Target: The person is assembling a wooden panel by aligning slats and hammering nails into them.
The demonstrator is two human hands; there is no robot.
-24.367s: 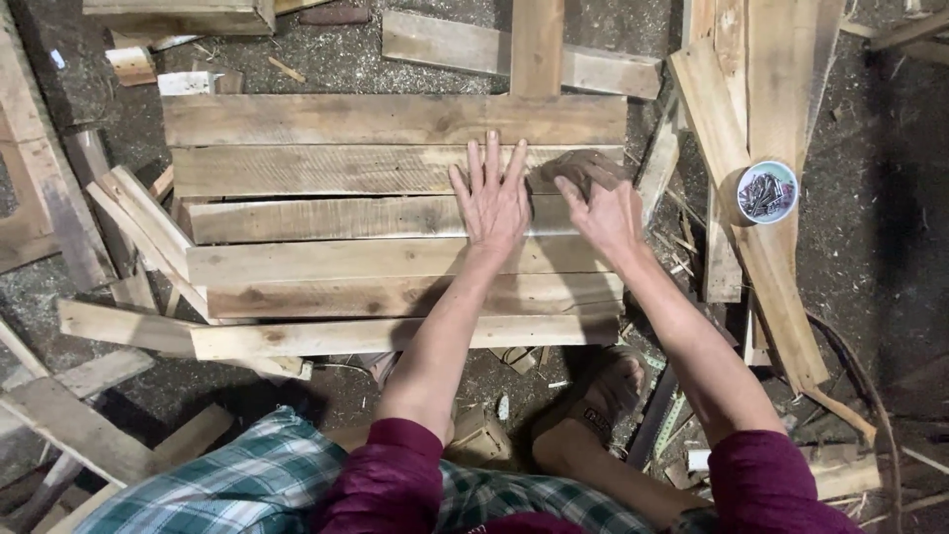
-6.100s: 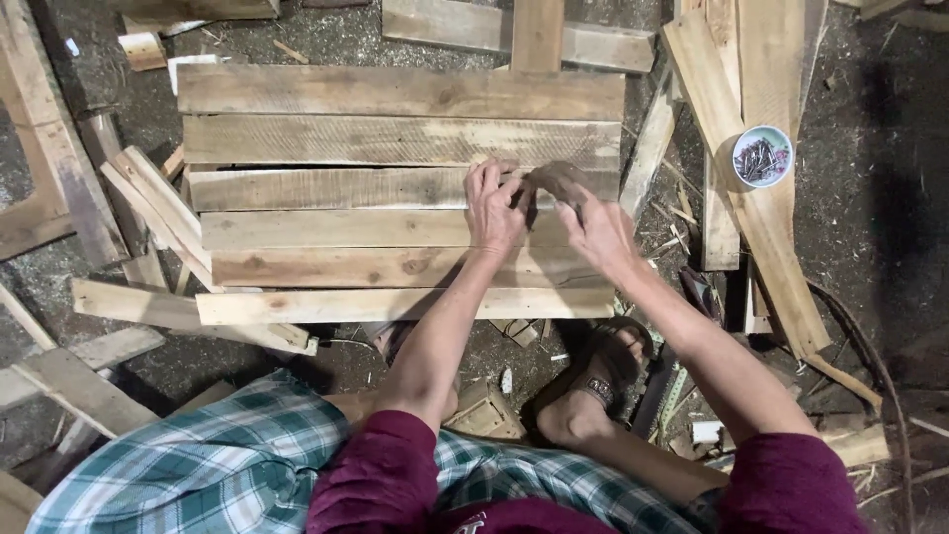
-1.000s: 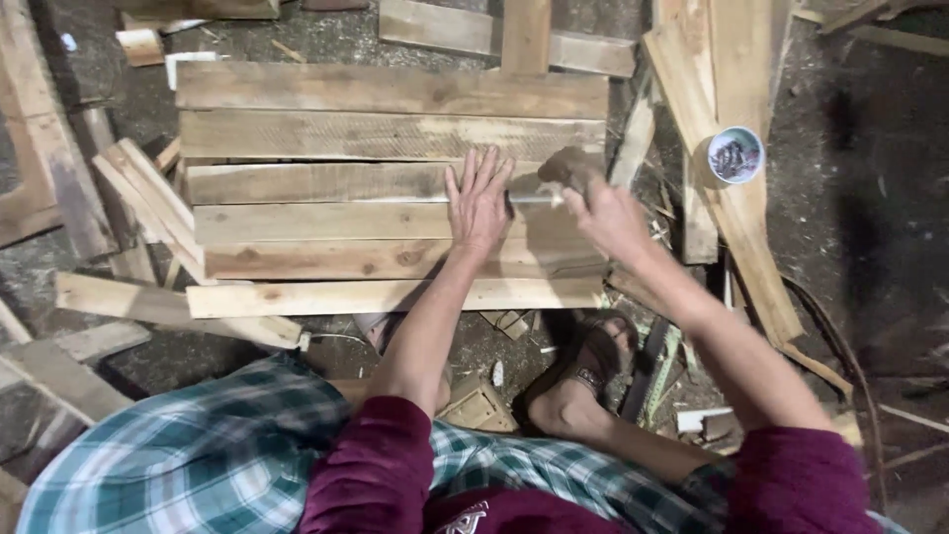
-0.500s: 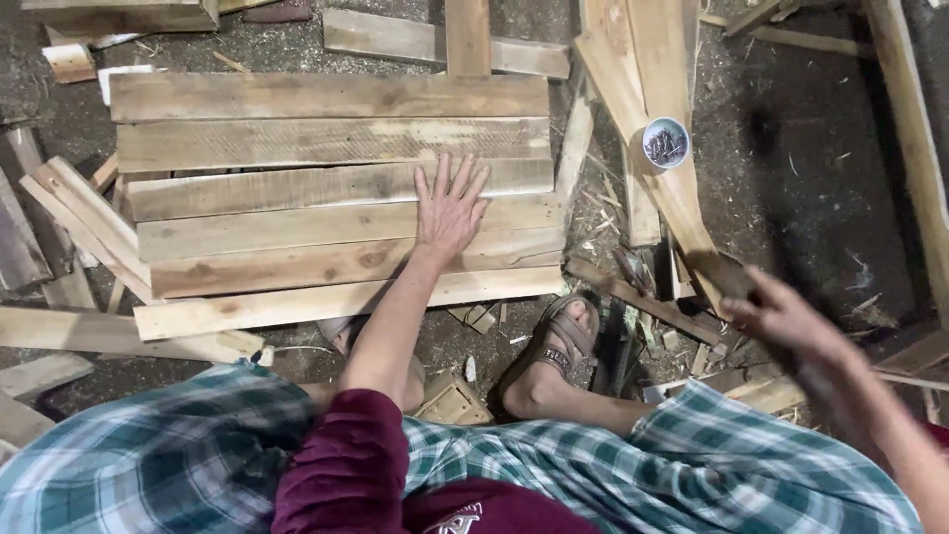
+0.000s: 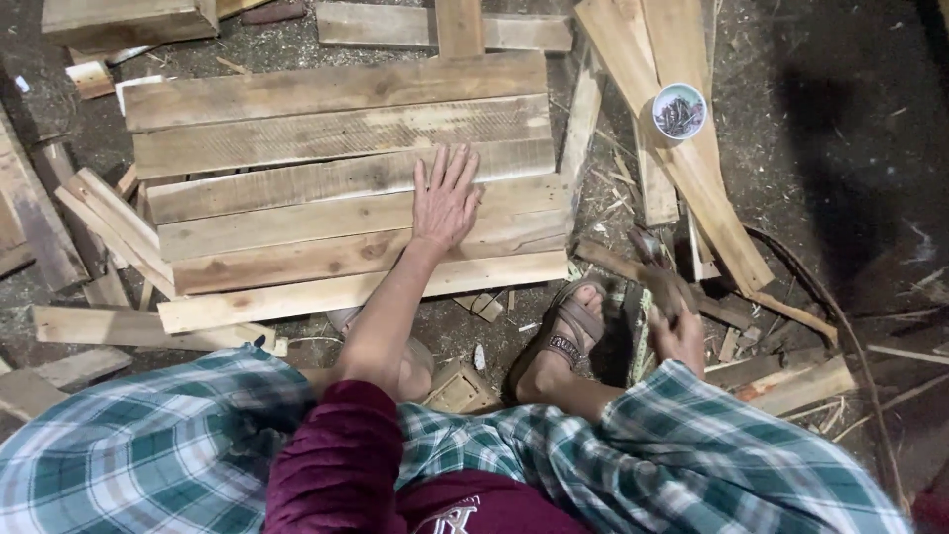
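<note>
Left hand (image 5: pixel 445 198) lies open, flat on the planks (image 5: pixel 346 178); keep pressure even. Right hand (image 5: pixel 680 331) grips a blurred tool, likely a hammer (image 5: pixel 657 277).

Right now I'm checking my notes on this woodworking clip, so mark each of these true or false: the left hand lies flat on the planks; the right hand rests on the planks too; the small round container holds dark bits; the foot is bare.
1. The left hand lies flat on the planks. True.
2. The right hand rests on the planks too. False: it is off to the side beside the knee, gripping a dark tool.
3. The small round container holds dark bits. True.
4. The foot is bare. False: it wears a brown sandal.
</note>
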